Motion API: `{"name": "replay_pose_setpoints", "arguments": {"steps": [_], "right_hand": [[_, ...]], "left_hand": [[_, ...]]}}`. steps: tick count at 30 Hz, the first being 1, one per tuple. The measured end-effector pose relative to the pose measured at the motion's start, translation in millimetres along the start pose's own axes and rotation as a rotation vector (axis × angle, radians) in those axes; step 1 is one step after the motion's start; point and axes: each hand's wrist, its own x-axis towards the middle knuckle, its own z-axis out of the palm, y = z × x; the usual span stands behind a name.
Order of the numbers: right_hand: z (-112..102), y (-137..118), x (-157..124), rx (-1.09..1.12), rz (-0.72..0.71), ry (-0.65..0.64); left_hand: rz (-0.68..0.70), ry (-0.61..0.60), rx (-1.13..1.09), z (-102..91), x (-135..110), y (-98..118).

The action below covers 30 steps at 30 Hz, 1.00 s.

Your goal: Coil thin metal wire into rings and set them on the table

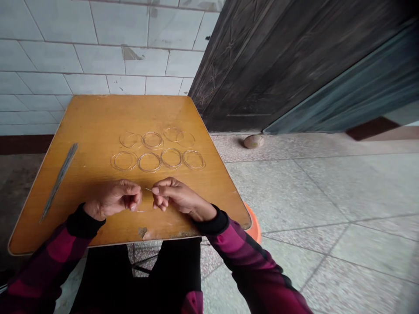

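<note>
Pinching Fine Wire Above a Wood-Grained Table

The right hand pinched the wire between thumb and forefinger; its thin, stiff tip projected toward the left hand. The left thumb and fingers were curled together; whether they gripped anything could not be determined. A short, pale strand showed just below the left fingertips. Both hands were positioned over the near half of the table, slightly apart.

Beyond the hands, wire rings lay flat in two rows. The near row comprised four round coils, each formed of several thin turns. In the far row, the two loops at the right were looser and overlapped. Left of the hands, a narrow bundle of straight grey wires lay at a slant.

The tabletop was smooth, orange-brown and round-cornered, with a pale edge strip and a chipped patch at the near side. Behind it stood a wall of white glazed tiles, stained in places. To the right were a dark, carved wooden door, a rounded stone and a speckled floor of large slabs. An orange rim protruded beneath the right corner.
</note>
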Motion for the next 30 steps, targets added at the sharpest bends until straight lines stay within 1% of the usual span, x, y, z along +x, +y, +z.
{"name": "replay_pose_setpoints", "arguments": {"steps": [4, 7, 11, 17, 20, 25, 27, 30], "right_hand": [[-1, 0, 0, -0.136, 0.011, -0.037], [-2, 2, 0, -0.198, 0.026, -0.079], [-5, 3, -1, -0.280, 0.045, -0.125], [-8, 1, -2, -0.366, 0.051, -0.192], [-9, 0, -1, -0.414, 0.059, -0.205], [-11, -1, -3, -0.433, 0.046, -0.185], [-12, -1, -5, -0.390, 0.027, -0.143], [-11, -3, -5, -0.353, -0.001, -0.078]], "left_hand": [[-0.135, -0.007, -0.020, 0.1, 0, 1], [-0.218, -0.054, -0.043, -0.1, 1, 1], [-0.263, -0.125, -0.061, -1.8, 2, 0], [-0.324, -0.155, -0.066, -4.0, 5, -6], [-0.358, -0.176, -0.076, -4.0, 8, -10], [-0.395, -0.145, -0.067, -2.4, 10, -15], [-0.374, -0.102, -0.070, -1.4, 9, -15], [-0.305, -0.024, -0.094, 0.7, 7, -15]]}}
